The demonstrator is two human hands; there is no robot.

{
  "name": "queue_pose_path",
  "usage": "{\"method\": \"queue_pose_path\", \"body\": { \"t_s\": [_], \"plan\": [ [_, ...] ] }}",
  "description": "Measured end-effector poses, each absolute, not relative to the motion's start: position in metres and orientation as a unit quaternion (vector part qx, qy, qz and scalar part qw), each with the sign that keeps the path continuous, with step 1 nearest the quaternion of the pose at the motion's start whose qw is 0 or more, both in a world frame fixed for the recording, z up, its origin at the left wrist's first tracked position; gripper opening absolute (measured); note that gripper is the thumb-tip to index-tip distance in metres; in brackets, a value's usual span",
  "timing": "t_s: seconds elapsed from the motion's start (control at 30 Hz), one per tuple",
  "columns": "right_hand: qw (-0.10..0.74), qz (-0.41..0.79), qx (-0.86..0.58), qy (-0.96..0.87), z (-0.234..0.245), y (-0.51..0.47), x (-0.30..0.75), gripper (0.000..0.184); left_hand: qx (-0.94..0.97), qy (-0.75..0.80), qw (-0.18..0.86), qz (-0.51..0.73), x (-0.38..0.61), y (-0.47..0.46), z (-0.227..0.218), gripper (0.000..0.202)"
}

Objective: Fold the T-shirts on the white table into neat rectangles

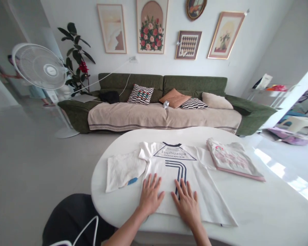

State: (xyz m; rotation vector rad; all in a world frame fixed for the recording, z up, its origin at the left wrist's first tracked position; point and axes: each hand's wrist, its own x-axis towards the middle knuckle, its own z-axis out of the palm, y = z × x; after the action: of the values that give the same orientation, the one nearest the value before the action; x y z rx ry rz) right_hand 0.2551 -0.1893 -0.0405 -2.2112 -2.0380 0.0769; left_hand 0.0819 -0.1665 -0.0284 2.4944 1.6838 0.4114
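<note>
A white T-shirt [207,191] with a dark striped "7" and a triangle logo lies spread flat on a white oval table [259,212]. My left hand [150,194] rests flat on its lower part, fingers spread and open. Just to the right, my right hand [187,201] also lies flat on the shirt with fingers apart, beside the "7". Neither hand holds anything. A folded white garment with a blue patch [122,169] lies left of the shirt. A folded pink-trimmed garment [233,159] lies to its right.
Behind the table stands a green sofa [164,102] with a beige cover and several cushions. A white standing fan [42,68] and a potted plant [77,58] are at the left. A dark seat [69,218] with a white cable sits at the table's near left.
</note>
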Motion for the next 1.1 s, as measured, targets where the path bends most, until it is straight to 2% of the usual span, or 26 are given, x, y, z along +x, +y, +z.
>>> {"method": "queue_pose_path", "body": {
  "t_s": [0.23, 0.43, 0.57, 0.7, 0.8, 0.9, 1.1],
  "plan": [
    [0.072, 0.030, -0.736, -0.673, -0.036, -0.191, 0.253, 0.057, 0.820, 0.554, 0.050, 0.137, 0.081, -0.165, -0.032, 0.053],
    [0.077, 0.028, -0.734, -0.674, -0.036, -0.191, 0.254, 0.057, 0.819, 0.548, 0.095, 0.140, 0.078, -0.157, -0.024, 0.056],
    [0.078, 0.038, -0.729, -0.679, -0.037, -0.192, 0.256, 0.058, 0.803, 0.559, 0.136, 0.155, 0.068, -0.123, 0.004, 0.037],
    [0.068, 0.041, -0.730, -0.679, -0.037, -0.191, 0.257, 0.057, 0.729, 0.654, 0.082, 0.185, 0.040, -0.084, 0.014, 0.042],
    [0.067, 0.041, -0.732, -0.677, -0.038, -0.190, 0.257, 0.057, 0.683, 0.718, 0.060, 0.124, 0.009, -0.073, -0.005, 0.047],
    [0.074, 0.043, -0.733, -0.675, -0.041, -0.190, 0.257, 0.056, 0.688, 0.716, 0.057, 0.101, -0.017, -0.068, -0.025, 0.047],
    [0.096, 0.056, -0.727, -0.678, -0.037, -0.189, 0.261, 0.054, 0.583, 0.797, 0.044, 0.155, -0.032, -0.041, -0.016, 0.042]
  ]
}}
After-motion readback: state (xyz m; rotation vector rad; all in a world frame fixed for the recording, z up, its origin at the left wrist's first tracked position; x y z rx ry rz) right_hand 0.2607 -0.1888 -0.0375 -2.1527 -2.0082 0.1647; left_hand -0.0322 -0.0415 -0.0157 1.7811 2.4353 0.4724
